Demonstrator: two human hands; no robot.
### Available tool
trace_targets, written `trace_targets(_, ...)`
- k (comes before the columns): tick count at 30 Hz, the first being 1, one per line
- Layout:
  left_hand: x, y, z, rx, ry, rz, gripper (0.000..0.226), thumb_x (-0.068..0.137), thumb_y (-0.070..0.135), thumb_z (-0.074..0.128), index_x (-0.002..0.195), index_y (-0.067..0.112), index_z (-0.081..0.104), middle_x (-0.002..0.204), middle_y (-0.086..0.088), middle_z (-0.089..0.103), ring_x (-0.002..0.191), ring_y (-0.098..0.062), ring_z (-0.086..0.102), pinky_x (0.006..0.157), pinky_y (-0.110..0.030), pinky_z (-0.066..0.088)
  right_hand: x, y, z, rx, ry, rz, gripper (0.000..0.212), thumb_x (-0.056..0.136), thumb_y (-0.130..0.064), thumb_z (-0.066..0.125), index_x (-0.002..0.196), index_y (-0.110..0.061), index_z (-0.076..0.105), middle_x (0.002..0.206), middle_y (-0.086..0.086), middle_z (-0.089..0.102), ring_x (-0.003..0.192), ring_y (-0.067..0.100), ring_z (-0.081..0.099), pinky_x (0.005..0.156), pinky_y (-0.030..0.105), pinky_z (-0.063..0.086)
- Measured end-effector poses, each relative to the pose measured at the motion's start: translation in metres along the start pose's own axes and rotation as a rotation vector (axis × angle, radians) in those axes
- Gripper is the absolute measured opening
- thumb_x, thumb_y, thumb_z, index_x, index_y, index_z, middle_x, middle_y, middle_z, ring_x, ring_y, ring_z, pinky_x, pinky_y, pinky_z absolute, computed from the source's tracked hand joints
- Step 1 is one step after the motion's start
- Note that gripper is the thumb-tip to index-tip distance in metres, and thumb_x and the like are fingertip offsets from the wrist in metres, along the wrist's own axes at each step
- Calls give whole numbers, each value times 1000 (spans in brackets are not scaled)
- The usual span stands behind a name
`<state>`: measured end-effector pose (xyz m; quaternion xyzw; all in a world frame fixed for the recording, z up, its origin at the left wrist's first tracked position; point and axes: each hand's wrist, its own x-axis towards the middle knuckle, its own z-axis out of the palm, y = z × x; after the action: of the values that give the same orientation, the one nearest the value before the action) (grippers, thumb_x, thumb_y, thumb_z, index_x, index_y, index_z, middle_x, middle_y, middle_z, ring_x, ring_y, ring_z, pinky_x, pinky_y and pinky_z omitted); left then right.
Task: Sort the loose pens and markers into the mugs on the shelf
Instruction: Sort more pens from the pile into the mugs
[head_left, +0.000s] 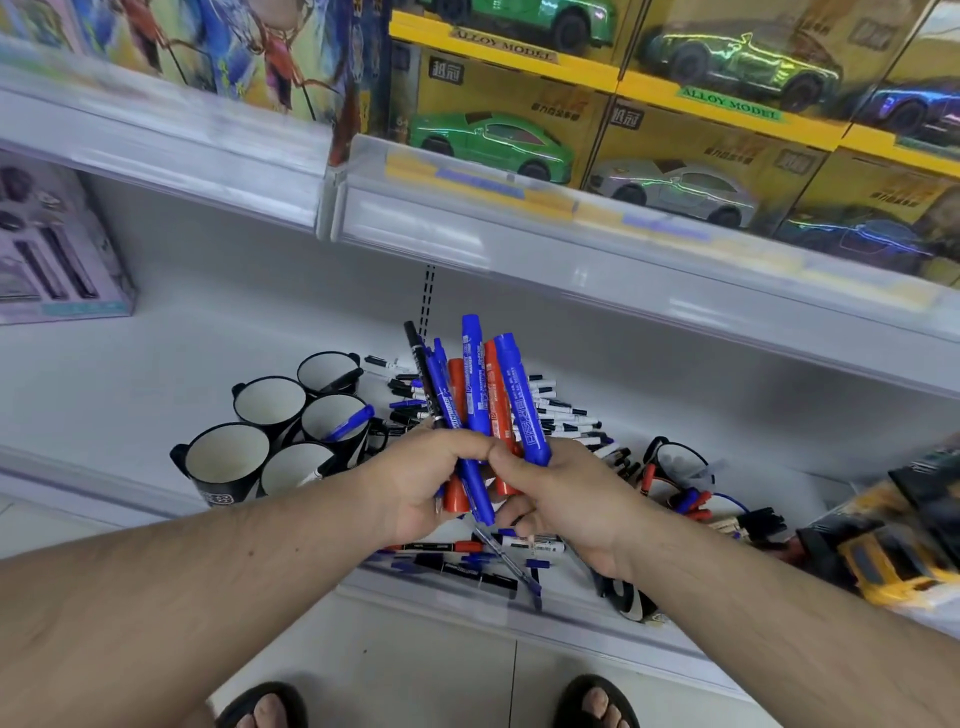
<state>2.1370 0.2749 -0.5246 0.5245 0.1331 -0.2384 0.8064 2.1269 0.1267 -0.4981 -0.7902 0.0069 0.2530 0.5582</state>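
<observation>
Blue and red markers (480, 410), with one thin black pen, were gripped as a fanned bundle by both hands over the shelf (156, 364): the left hand (431, 483) was curled round the lower ends, the right hand (561, 493) closed on the blue ones at the right. More loose pens (561, 410) were heaped on the shelf behind. Five black mugs (270, 400) were clustered to the left, three already holding a pen. Sorting by kind appeared under way; one group would next need separating and lowering into a mug

Single head-worn wide-angle view, aimed forward and down, white shelf (156, 364) seen close, floor included at bottom edge
</observation>
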Motion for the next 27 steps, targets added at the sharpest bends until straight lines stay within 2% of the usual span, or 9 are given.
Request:
trace_targets(2, 0, 1, -2, 76, -12, 13, 19, 80, -2, 67, 94, 9, 74, 87, -8, 73, 75, -19, 68, 66, -29, 52, 2, 4, -4, -11, -14, 22, 14, 96, -28, 61, 95, -15, 67, 78, 4, 66, 61, 13, 63, 60, 26, 49)
trace_targets(7, -2, -3, -4, 196, 8, 42, 16, 83, -6, 65, 84, 9, 71, 71, -3, 73, 59, -11, 69, 50, -19, 50, 4, 11, -9, -115, -106, 80, 6, 95, -14, 62, 90, -11, 66, 73, 2, 64, 59, 12, 63, 63, 28, 49)
trace_targets(12, 6, 7, -24, 271, 163, 89, 24, 80, 0, 73, 94, 14, 61, 70, 0, 71, 70, -16, 71, 55, -22, 49, 4, 6, -24, -2, -43, 136, 5, 91, -6, 63, 95, -7, 62, 67, 4, 60, 54, 17, 59, 54, 25, 46)
trace_targets(14, 7, 14, -33, 338, 211, 139, 28, 77, -3, 75, 91, 15, 57, 72, -4, 67, 70, -20, 67, 62, -26, 47, 5, 7, -36, -176, 2, 173, 10, 84, 1, 62, 91, -6, 60, 57, 1, 60, 50, 15, 58, 45, 22, 42)
trace_targets(16, 7, 17, -38, 407, 224, 176, 31, 75, -4, 76, 88, 16, 56, 74, -6, 63, 68, -20, 61, 59, -28, 48, 5, 10, -44, -464, -14, 226, 8, 80, 0, 58, 81, -8, 58, 53, 1, 58, 45, 16, 54, 46, 20, 42)
trace_targets(19, 9, 16, -34, 475, 170, 181, 33, 73, -4, 79, 89, 14, 57, 79, -8, 66, 74, -23, 63, 73, -41, 56, 3, 16, -45, -660, -148, 334, 2, 81, -7, 57, 80, -8, 55, 61, 5, 58, 45, 16, 47, 43, 22, 34)
trace_targets(21, 12, 9, -24, 513, 110, 176, 31, 73, -3, 79, 87, 14, 57, 75, -4, 66, 71, -20, 62, 64, -32, 53, 0, 20, -42, -690, -221, 386, 2, 82, -8, 59, 81, -7, 57, 62, 6, 59, 42, 14, 44, 41, 21, 29)
trace_targets(24, 13, 0, -7, 538, 5, 116, 32, 75, -5, 77, 87, 17, 57, 72, -1, 64, 63, -12, 61, 53, -20, 47, -6, 24, -42, -566, -355, 456, 7, 84, -9, 63, 88, -5, 58, 58, 4, 59, 39, 11, 43, 39, 20, 28)
trace_targets(27, 17, -7, 2, 560, -80, 19, 35, 75, -5, 75, 98, 15, 58, 87, -10, 67, 77, -22, 67, 65, -29, 53, -16, 23, -53, -364, -444, 473, 5, 88, -7, 63, 88, -6, 57, 57, 5, 60, 37, 9, 43, 35, 15, 27)
